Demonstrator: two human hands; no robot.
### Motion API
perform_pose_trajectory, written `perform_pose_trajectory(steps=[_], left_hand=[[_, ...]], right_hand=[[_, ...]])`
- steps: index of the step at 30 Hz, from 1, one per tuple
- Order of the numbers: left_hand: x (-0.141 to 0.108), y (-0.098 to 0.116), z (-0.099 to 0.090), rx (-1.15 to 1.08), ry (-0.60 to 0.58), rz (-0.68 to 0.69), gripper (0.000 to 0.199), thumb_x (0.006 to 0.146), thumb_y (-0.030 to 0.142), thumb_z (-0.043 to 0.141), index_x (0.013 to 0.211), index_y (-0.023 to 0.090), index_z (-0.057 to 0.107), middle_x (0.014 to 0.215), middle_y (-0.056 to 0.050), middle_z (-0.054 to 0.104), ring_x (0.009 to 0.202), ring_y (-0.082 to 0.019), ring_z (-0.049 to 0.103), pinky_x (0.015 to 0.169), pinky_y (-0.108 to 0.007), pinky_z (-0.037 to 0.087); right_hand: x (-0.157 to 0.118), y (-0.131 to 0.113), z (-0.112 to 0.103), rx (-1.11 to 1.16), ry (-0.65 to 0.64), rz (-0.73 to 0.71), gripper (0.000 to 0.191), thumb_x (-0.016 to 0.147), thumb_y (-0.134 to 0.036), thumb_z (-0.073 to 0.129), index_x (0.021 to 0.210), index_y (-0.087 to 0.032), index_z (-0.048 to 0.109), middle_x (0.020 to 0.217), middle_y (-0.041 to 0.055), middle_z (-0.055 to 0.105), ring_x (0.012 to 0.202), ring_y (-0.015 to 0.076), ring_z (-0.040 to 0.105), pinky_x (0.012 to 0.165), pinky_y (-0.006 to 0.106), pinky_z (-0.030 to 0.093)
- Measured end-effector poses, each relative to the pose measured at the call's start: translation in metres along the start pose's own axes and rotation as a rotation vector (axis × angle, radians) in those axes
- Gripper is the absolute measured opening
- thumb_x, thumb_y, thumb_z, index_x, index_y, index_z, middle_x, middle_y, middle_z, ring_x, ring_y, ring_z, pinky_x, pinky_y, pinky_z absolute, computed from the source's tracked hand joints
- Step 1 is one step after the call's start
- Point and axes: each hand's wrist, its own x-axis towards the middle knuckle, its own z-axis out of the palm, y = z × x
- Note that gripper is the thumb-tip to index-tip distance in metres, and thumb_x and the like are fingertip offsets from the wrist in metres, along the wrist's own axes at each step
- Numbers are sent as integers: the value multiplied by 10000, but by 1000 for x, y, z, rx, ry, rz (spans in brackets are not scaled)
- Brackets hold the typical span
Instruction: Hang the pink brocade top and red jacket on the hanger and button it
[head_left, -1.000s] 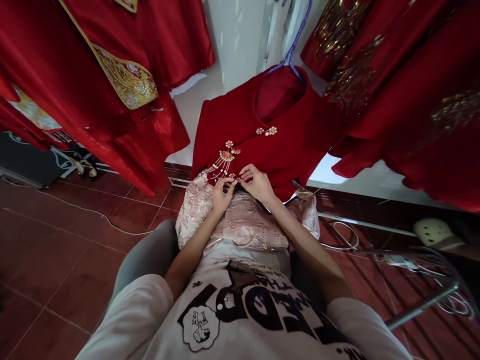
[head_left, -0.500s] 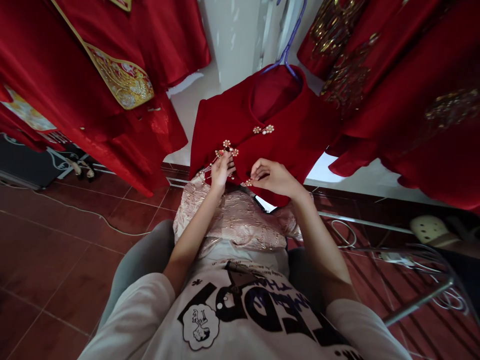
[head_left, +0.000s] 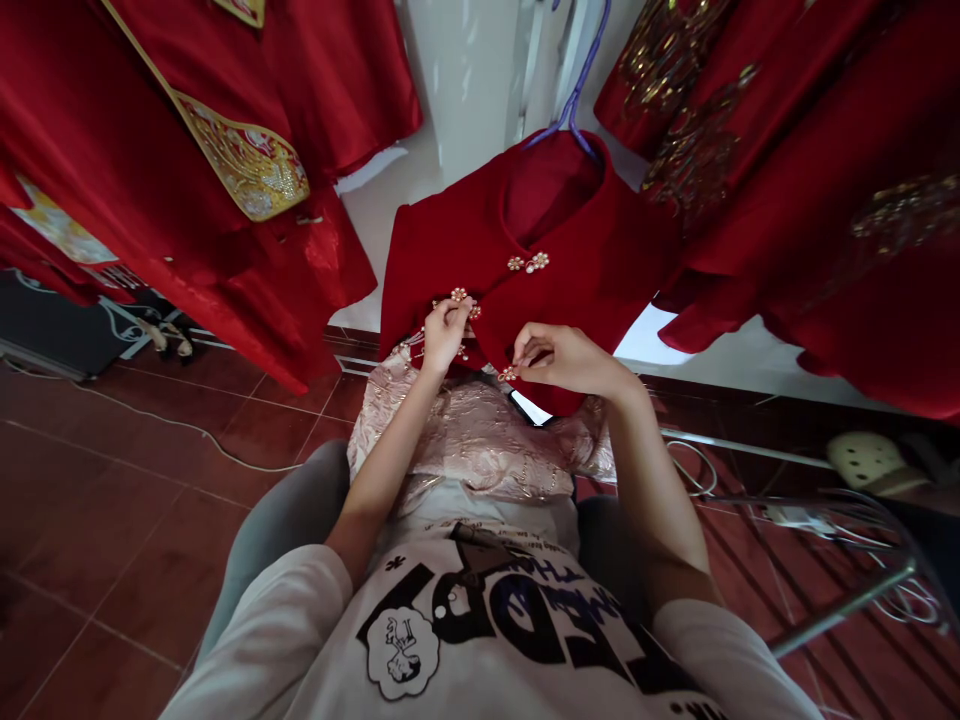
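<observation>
1. Red velvet garment [head_left: 450,240] with a standing collar, on a purple hanger [head_left: 578,90]; its lower edge rests on pink brocade cloth [head_left: 480,440] across the person's lap.
2. Left hand [head_left: 445,335]: fingers bunched closed, pinching the velvet just below a gold floral ornament [head_left: 458,295].
3. Right hand [head_left: 568,360]: nearly closed, thumb and forefinger pinching a small gold-and-pearl fastener [head_left: 508,373] at the garment's front edge.
4. Upper pearl fastener [head_left: 526,263]: on the velvet, untouched.
5. Surroundings: gold-embroidered red garments [head_left: 750,180] hang on both sides, above a red tile floor [head_left: 150,520].
</observation>
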Motion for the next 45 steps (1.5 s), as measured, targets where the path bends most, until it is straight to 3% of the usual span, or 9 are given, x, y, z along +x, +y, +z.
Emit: perform_pose_trajectory(steps=[3,17,22,26,29,32,37,40,45], left_hand=[[0,1,4,26,23,3,159,865,211,727,787,157,600,672,32,636,562,-58,559,512,-142,503],[-3,4,2,-40,-75,-137,140,971,294,589,1026,186,659,803,-5,699,564,-65,651,561,-169,567],[-3,-1,3,-37,-16,-126,132,966,174,554,1024,216,666,1030,-27,730,615,-63,670,578,-183,577],[-2,4,12,34,-151,-133,188,995,175,477,1036,199,658,970,-50,727,652,-110,703,604,-232,584],[2,14,27,131,-271,-9,185,970,130,479,995,184,654,909,-39,711,707,-130,710,624,-239,584],[11,24,43,263,-354,317,145,909,84,572,950,186,665,952,-31,695,864,-154,694,772,-278,598],[37,31,54,551,-292,838,152,904,159,644,1055,175,648,1108,-97,605,1178,-295,574,957,-436,538],[55,27,51,649,-267,931,159,917,224,649,1058,158,623,1111,-132,565,1227,-354,520,1014,-513,478],[71,28,45,658,-287,896,165,919,272,657,1032,164,606,1088,-131,545,1240,-378,482,1077,-581,385]], right_hand=[[-3,-3,-3,-11,0,2,161,694,-278,697,769,-199,579,770,16,663,754,148,648,729,308,536],[-11,-8,-18,-31,88,-13,207,716,-352,713,766,-201,579,773,20,666,728,147,643,702,308,537],[-16,-8,-25,-35,109,-17,214,719,-362,725,770,-208,585,784,25,671,739,154,649,706,315,544],[-25,-6,-40,-66,231,2,228,710,-347,747,786,-203,588,806,31,682,740,149,655,729,319,555],[-36,-2,-57,-91,405,-15,235,685,-329,757,768,-205,576,800,33,684,745,156,662,734,334,556],[-49,2,-73,-82,613,-41,261,645,-315,780,755,-211,567,796,52,686,782,176,675,733,354,555],[-65,-1,-88,-82,825,-70,275,641,-261,781,749,-223,530,818,75,680,808,190,682,721,377,559],[-68,-5,-88,-79,850,-72,275,644,-244,777,755,-227,526,830,69,680,815,183,681,732,377,563],[-66,-7,-86,-77,845,-69,273,649,-249,769,735,-226,510,820,68,681,795,169,668,682,351,543]])
